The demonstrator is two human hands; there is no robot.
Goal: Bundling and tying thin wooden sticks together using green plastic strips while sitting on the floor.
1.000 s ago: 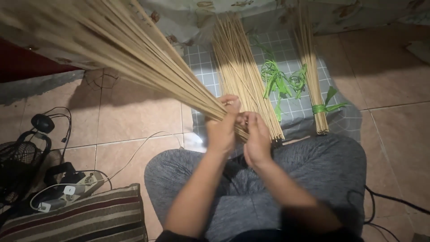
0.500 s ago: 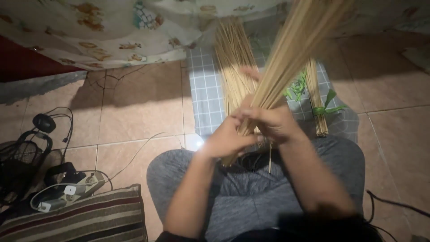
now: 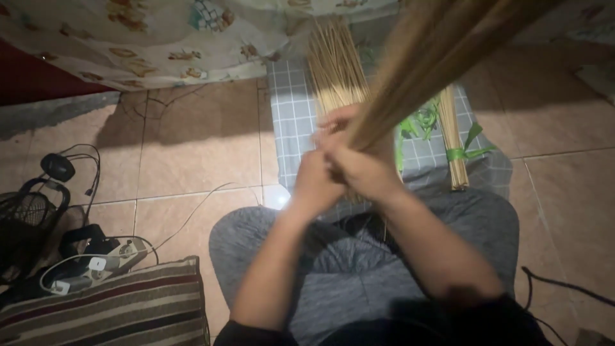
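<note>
Sticks slant up-right from both hands, left and right fingers clamped round their lower end.

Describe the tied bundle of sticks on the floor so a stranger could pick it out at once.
Start at the grey checked cloth spread on the tiled floor ahead of the seated person's knees. On its right side, beyond the right hand, lies a slim bundle of pale sticks. Unlike the wider loose pile of sticks at the cloth's middle, it is bound with a green strip.
</note>
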